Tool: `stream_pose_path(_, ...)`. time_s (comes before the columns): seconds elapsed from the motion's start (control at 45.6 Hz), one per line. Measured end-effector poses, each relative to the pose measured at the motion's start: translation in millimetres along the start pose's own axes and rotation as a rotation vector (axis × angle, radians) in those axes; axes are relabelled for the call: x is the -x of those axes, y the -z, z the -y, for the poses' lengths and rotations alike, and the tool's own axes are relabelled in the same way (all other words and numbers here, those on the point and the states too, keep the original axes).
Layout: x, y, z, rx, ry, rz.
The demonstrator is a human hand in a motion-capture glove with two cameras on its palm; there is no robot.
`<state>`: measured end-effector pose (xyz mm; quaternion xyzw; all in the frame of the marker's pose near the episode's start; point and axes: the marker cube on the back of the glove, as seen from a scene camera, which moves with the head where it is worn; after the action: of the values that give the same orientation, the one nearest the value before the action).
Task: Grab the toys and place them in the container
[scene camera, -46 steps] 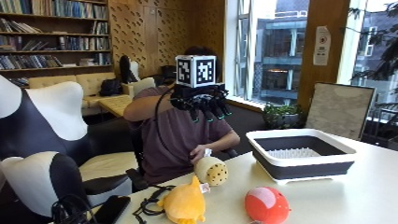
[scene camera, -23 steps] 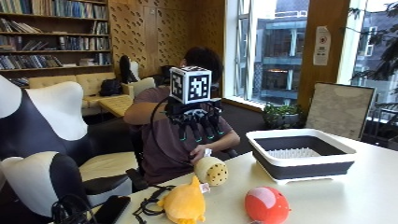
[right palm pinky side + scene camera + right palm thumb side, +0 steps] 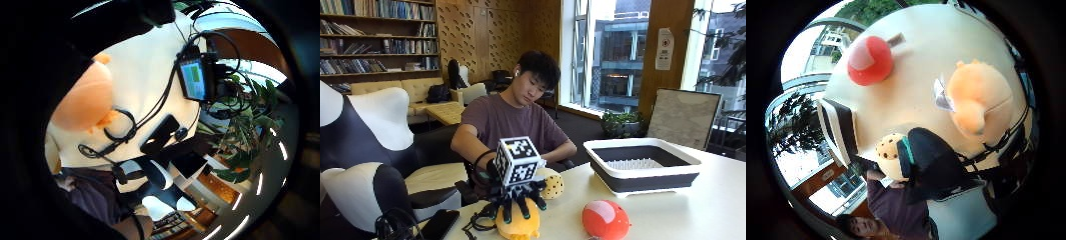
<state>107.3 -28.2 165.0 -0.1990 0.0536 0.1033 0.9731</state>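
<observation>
Gloved right hand [image 3: 514, 200], fingers spread downward over yellow plush toy [image 3: 518, 224] on bench [image 3: 693, 210], holding nothing, spotted cream toy [image 3: 551, 183] just behind, red ball [image 3: 605, 220] nearby, grey-and-white container [image 3: 642, 165] farther along bench.

The outside view looks from across the table [image 3: 719, 200] toward the seated person, windows to the right, bookshelves far left. Both palm views sit close above the tabletop, facing down. They share the orange plush toy [image 3: 978, 97], which the outside view also shows, near. The thumb-side view and the outside view both take in the red toy [image 3: 605, 220] and the container [image 3: 643, 172].
</observation>
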Motion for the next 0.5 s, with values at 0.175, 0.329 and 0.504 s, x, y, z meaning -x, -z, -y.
stream_pose_path(0.175,-1,-58,21,0.102,0.015,0.052)
stream_pose_path(0.329,8,-82,25,0.024,0.057,0.082)
stream_pose_path(0.504,9,-75,32,-0.103,0.081,0.123)
